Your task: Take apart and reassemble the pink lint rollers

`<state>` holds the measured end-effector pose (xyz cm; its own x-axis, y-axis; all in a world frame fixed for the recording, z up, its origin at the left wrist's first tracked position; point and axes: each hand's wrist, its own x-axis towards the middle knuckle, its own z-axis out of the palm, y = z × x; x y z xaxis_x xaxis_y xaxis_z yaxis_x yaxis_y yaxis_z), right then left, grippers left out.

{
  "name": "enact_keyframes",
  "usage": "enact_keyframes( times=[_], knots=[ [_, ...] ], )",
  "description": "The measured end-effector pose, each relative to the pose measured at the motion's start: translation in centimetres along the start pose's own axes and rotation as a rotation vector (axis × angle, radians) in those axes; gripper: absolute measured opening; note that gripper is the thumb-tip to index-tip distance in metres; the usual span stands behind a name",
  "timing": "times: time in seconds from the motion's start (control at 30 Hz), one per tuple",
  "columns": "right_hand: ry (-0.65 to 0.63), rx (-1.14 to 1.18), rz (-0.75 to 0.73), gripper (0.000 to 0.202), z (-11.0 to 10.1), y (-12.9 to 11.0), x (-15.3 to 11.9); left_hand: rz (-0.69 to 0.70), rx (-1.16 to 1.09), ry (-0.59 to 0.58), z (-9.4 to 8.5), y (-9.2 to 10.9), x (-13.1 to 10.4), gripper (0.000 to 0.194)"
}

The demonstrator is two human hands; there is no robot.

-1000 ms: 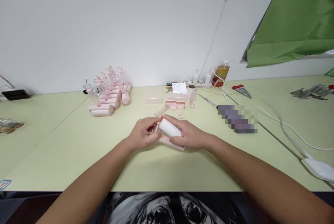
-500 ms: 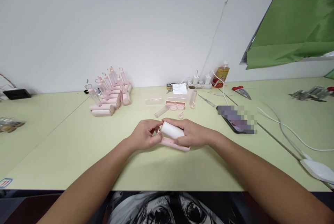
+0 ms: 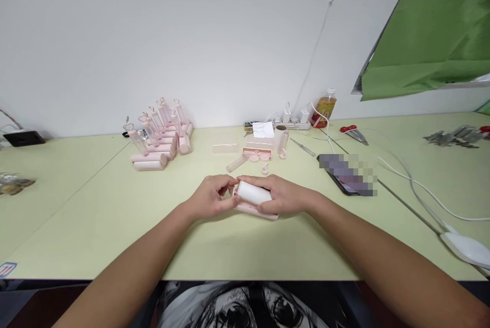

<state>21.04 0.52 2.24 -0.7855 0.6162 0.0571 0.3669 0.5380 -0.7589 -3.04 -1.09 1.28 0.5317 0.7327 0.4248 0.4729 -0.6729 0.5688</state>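
Observation:
A white sticky-paper roll (image 3: 254,193) lies in front of me, over a pink lint roller case (image 3: 255,209). My right hand (image 3: 281,194) is closed round the roll's right end, thumb below it and fingers above. At the other end, my left hand (image 3: 214,196) pinches the pink end of the case, its fingertips against the roll's rim. The fingers hide part of that end. Beyond my hands lie a small pink part (image 3: 265,168), a clear tube (image 3: 237,164) and an open pink case (image 3: 257,153).
Several pink lint rollers with clear handles (image 3: 156,139) stand at the back left. Behind are a clear cover (image 3: 225,148), a cardboard-cored roll (image 3: 279,136), a screwdriver (image 3: 303,147), a power strip (image 3: 298,126) and a drink bottle (image 3: 324,108). A phone (image 3: 346,177) and red-handled pliers (image 3: 355,134) lie right.
The white roll has settled lower toward the pink case, and the gap between them has narrowed. Both hands keep their grip in nearly the same place.

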Motion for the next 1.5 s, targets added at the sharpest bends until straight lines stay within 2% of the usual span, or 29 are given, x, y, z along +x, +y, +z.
enact_keyframes(
  times=[0.17,0.37,0.43,0.67,0.83,1.1,1.3,1.5],
  knots=[
    [0.099,-0.025,-0.034,0.074,0.7,0.1,0.1,0.025,-0.11,0.021,-0.1,-0.7,0.1,0.035],
    [0.164,0.115,-0.151,0.075,0.7,0.7,0.2,0.051,-0.093,-0.07,-0.1,-0.2,0.1,0.079],
    [0.173,0.154,-0.165,0.076,0.8,0.9,0.3,0.032,-0.094,-0.086,0.1,0.0,0.0,0.085],
    [0.175,0.233,-0.13,0.079,1.1,1.0,0.4,0.022,-0.123,-0.09,0.5,0.2,0.1,0.086],
    [0.114,0.312,-0.122,0.076,1.2,1.0,0.5,0.009,-0.182,-0.129,0.5,0.3,0.2,0.086],
    [0.074,0.311,-0.122,0.072,1.2,0.8,0.5,-0.021,-0.261,-0.141,0.6,0.1,0.1,0.082],
    [0.057,0.275,-0.098,0.061,1.1,0.5,0.4,-0.043,-0.243,-0.143,0.6,0.2,0.1,0.083],
    [0.049,0.265,-0.124,0.057,1.0,0.2,0.5,0.01,-0.173,-0.128,0.6,0.0,0.0,0.084]
  ],
)
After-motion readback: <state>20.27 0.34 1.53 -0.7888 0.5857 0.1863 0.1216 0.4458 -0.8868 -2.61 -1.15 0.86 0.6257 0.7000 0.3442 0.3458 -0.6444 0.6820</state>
